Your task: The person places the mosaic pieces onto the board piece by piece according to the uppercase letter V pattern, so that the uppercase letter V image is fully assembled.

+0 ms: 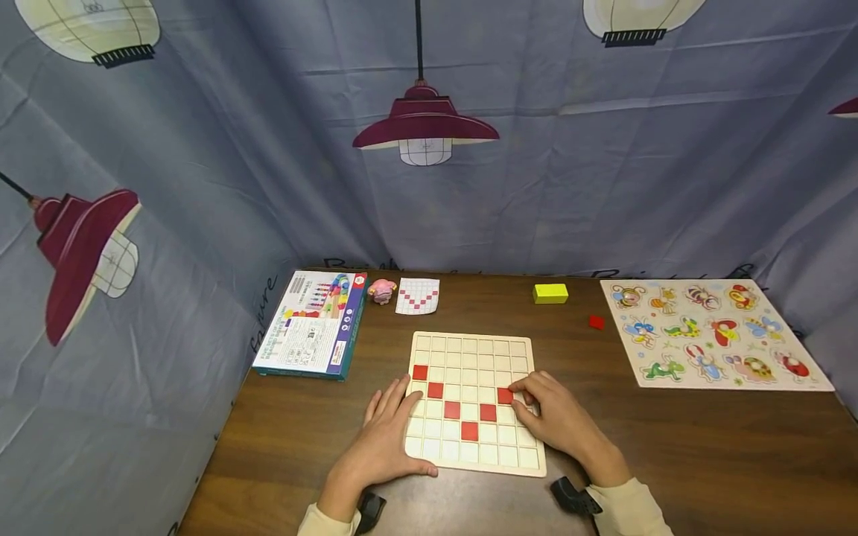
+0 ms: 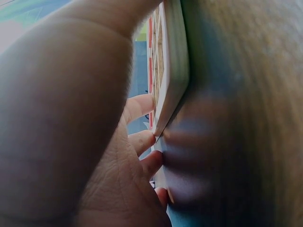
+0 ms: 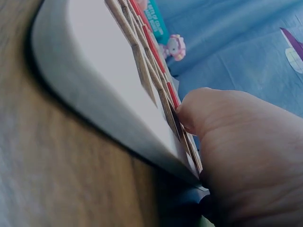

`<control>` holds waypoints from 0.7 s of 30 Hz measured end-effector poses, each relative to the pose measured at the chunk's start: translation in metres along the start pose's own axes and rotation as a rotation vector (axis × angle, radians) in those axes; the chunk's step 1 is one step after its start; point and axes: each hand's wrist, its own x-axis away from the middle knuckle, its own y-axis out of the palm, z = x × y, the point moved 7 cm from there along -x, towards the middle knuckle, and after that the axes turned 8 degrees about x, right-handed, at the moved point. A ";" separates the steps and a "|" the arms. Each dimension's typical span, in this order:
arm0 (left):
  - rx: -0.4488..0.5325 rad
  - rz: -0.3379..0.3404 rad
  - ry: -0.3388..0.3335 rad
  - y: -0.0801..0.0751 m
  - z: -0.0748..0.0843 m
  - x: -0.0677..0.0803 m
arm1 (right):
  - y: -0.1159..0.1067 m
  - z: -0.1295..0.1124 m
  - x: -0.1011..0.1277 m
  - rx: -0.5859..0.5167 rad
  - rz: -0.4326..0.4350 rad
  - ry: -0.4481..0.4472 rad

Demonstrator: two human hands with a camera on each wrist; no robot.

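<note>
Pressing flat red square tile (image 1: 506,395) into gridded wooden board (image 1: 469,350), right hand (image 1: 553,417).

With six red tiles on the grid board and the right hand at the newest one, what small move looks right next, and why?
Probably seat that tile, then lift the right hand toward the loose red tile. On the grid board the red V's right arm stands one square lower than its left, the pattern card shows a V, and the left hand steadies the edge.

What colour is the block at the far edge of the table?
Yellow block, clearest in the head view.
</note>
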 end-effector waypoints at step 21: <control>0.005 -0.014 -0.014 -0.001 0.003 0.001 | -0.037 0.109 -0.006 0.000 0.221 0.450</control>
